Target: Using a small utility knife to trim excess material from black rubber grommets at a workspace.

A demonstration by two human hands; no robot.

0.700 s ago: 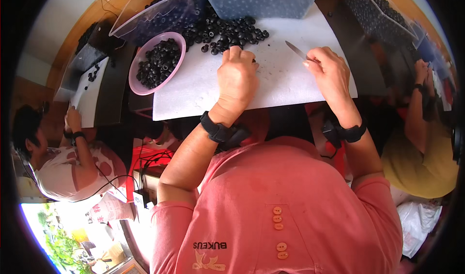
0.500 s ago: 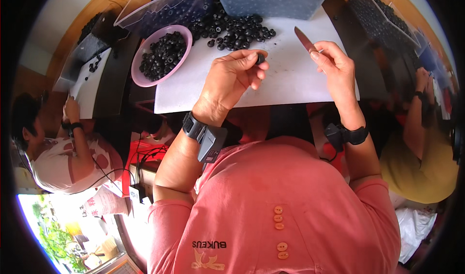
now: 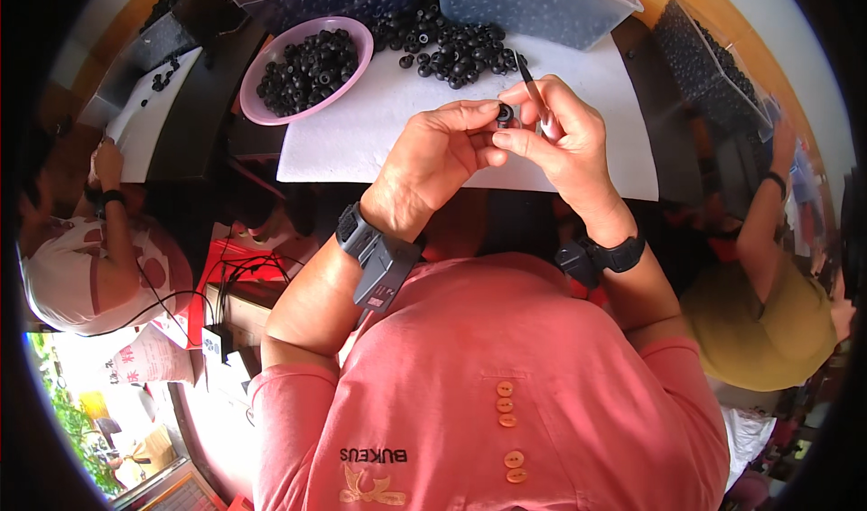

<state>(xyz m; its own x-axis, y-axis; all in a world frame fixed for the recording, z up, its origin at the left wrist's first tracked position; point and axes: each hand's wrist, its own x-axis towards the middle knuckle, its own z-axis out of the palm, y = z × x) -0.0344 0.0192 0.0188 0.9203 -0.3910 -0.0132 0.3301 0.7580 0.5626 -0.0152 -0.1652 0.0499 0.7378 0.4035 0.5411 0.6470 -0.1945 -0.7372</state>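
A small black ring (image 3: 505,113) is pinched between the fingertips of both hands, left (image 3: 442,154) and right (image 3: 560,136), which also grips a blade (image 3: 526,70), now together above the desk (image 3: 361,141) instead of apart.

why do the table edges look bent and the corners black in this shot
Head view: the fisheye lens bows the white sheet and bins toward the rim and leaves a black ring around it; daylight blows out the lower left, while the hands and the small black ring stay sharp.
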